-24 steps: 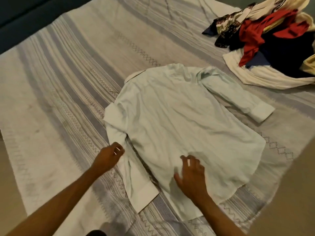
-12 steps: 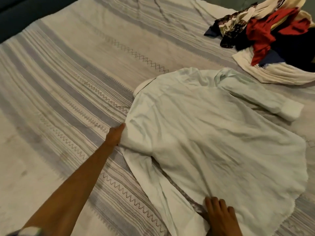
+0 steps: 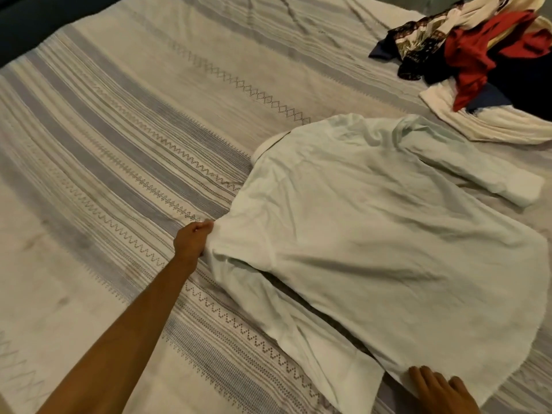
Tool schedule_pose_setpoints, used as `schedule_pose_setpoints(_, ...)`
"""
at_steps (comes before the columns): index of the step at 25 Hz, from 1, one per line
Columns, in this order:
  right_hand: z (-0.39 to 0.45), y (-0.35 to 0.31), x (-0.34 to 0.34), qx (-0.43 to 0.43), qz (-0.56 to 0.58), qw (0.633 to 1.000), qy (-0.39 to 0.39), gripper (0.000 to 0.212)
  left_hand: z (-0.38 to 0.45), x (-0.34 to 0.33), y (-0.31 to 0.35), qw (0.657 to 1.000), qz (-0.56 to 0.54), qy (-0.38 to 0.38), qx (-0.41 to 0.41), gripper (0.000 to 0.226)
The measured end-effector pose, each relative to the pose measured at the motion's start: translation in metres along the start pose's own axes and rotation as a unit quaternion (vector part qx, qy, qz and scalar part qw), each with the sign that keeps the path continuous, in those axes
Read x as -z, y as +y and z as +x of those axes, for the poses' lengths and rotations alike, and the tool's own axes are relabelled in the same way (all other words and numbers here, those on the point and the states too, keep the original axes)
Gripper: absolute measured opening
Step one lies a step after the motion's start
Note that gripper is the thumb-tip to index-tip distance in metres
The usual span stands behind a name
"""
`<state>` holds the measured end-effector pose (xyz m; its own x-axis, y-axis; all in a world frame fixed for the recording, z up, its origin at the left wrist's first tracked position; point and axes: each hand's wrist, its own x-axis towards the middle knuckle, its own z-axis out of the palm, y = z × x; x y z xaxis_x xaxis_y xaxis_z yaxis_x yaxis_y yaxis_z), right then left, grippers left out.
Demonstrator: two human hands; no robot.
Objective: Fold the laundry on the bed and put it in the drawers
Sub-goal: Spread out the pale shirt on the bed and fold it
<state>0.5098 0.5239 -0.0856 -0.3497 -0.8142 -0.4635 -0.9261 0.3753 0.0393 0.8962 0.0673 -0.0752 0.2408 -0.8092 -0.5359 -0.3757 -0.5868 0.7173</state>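
**A:** So where's the shirt at? I see a pale, wrinkled long-sleeved button-up shirt (image 3: 373, 249) spread flat on the bed, lying on the cream bedspread with grey-blue stripes and zigzag stitching (image 3: 134, 144).

**B:** Yep, back side up, collar pointing away from the person. The left hand (image 3: 192, 239) is at the shirt's left shoulder, fingers curled round a bunch of the fabric right where the sleeve starts — that sleeve trails down along the shirt's side toward the camera.

**A:** And the right hand (image 3: 442, 389)?

**B:** At the shirt's bottom hem, fingers laid out flat and pressing the cloth down, not gripping anything. It's partly cut off by the frame edge.

**A:** Other sleeve?

**B:** Angled out from the shirt's far shoulder, cuff resting on the bedspread. Beyond that sleeve sits a jumbled heap of unfolded clothes (image 3: 484, 64) — red, navy, cream and a dark patterned piece.
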Motion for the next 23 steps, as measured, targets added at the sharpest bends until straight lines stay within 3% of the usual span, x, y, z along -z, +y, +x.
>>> schedule_pose_setpoints(2, -0.01, 0.006, -0.004, 0.032, -0.03, 0.998, 0.046, 0.032, -0.001, 0.001, -0.007, 0.999, 0.004, -0.026, 0.031, 0.036)
schedule_pose_setpoints(4, -0.018, 0.016, 0.001, -0.014, 0.035, 0.999, -0.01, 0.022, -0.012, 0.002, -0.013, 0.985, -0.036, -0.139, 0.096, 0.062)
schedule_pose_setpoints(5, -0.023, 0.021, 0.002, -0.058, 0.081, 0.995, -0.028, 0.015, -0.022, 0.004, -0.015, 0.969, -0.042, -0.21, 0.121, 0.067)
schedule_pose_setpoints(7, -0.036, 0.025, -0.004, -0.133, 0.155, 0.975, -0.089, 0.028, -0.049, 0.007, -0.013, 0.937, -0.015, -0.323, 0.132, 0.051)
schedule_pose_setpoints(8, -0.041, 0.031, -0.008, -0.147, 0.14, 0.973, -0.112, 0.033, -0.056, 0.009, -0.014, 0.931, -0.016, -0.341, 0.127, 0.046)
schedule_pose_setpoints(10, -0.053, 0.041, 0.002, -0.166, 0.097, 0.971, -0.145, 0.026, -0.061, 0.016, -0.01, 0.949, -0.046, -0.298, 0.091, 0.049)
schedule_pose_setpoints(11, -0.056, 0.046, 0.004, -0.256, 0.16, 0.945, -0.125, 0.022, -0.058, 0.02, -0.007, 0.962, -0.078, -0.252, 0.069, 0.049)
schedule_pose_setpoints(12, -0.06, 0.046, 0.006, -0.342, 0.255, 0.902, -0.072, 0.022, -0.055, 0.022, 0.0, 0.971, -0.101, -0.209, 0.05, 0.045)
schedule_pose_setpoints(13, -0.064, 0.043, 0.007, -0.411, 0.393, 0.821, -0.053, 0.022, -0.052, 0.024, 0.006, 0.977, -0.103, -0.181, 0.039, 0.041)
schedule_pose_setpoints(14, -0.066, 0.041, 0.007, -0.453, 0.532, 0.714, -0.058, 0.02, -0.052, 0.025, 0.011, 0.981, -0.074, -0.173, 0.04, 0.041)
schedule_pose_setpoints(16, -0.066, 0.023, 0.007, -0.455, 0.732, 0.497, -0.096, 0.014, -0.059, 0.028, 0.014, 0.978, 0.04, -0.2, 0.047, 0.048)
schedule_pose_setpoints(17, -0.064, 0.014, 0.006, -0.456, 0.772, 0.43, -0.105, 0.018, -0.063, 0.028, 0.01, 0.968, 0.081, -0.227, 0.061, 0.055)
schedule_pose_setpoints(18, -0.062, 0.006, 0.002, -0.457, 0.791, 0.395, -0.102, 0.023, -0.07, 0.027, 0.006, 0.958, 0.097, -0.256, 0.083, 0.061)
schedule_pose_setpoints(20, -0.057, -0.005, -0.001, -0.465, 0.803, 0.366, -0.063, 0.024, -0.081, 0.019, -0.01, 0.962, 0.063, -0.249, 0.095, 0.067)
schedule_pose_setpoints(23, -0.053, -0.005, 0.0, -0.471, 0.822, 0.317, -0.046, 0.013, -0.086, -0.002, -0.036, 0.987, 0.012, -0.131, 0.095, 0.078)
